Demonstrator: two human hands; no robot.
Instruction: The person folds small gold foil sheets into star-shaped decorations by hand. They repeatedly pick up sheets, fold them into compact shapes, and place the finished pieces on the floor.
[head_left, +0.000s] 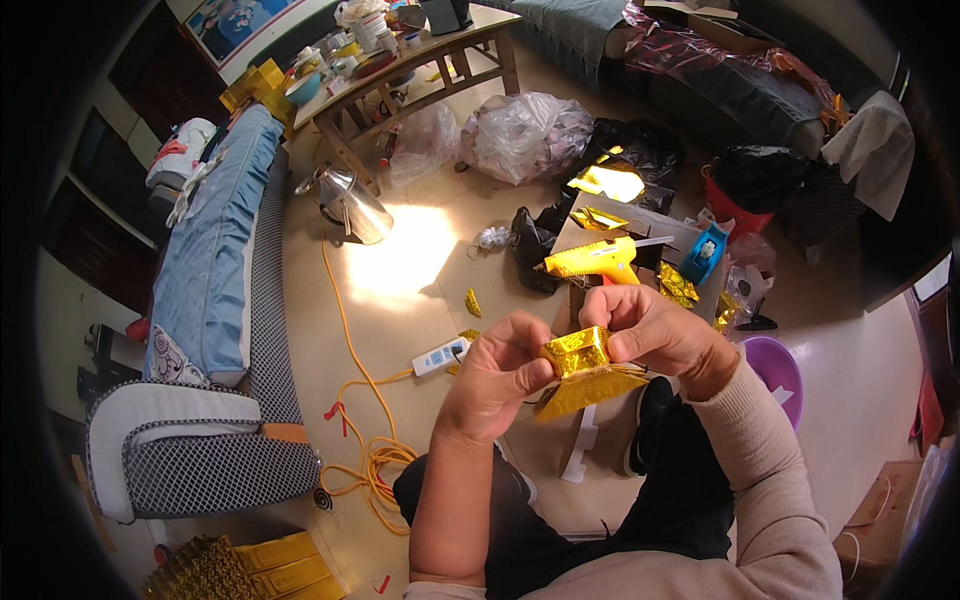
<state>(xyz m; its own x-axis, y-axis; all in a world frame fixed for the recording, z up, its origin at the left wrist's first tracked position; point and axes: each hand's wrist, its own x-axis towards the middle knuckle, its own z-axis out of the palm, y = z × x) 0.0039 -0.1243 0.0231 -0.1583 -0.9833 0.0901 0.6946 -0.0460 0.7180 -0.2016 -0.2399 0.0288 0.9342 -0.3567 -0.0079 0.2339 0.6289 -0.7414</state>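
Note:
Between my hands, above my lap, is a small gold foil box shape (576, 352) with a wider, flared gold piece (592, 391) beneath it. My left hand (504, 367) pinches its left end between thumb and fingers. At the right end, my right hand (649, 330) grips it near the upper corner. Just beyond my hands a yellow hot glue gun (592, 260) lies on a low cardboard-like surface (679, 236). A blue tape dispenser (705, 251) and folded gold foil pieces (676, 285) are at its right side.
A white power strip (441, 356) and coiled orange cord (386, 457) lie on the floor to the left. A steel kettle (352, 206) stands farther off. Plastic bags (525, 139) sit by a wooden table (334, 124). A purple basin (780, 379) is at right, a sofa (217, 247) at left.

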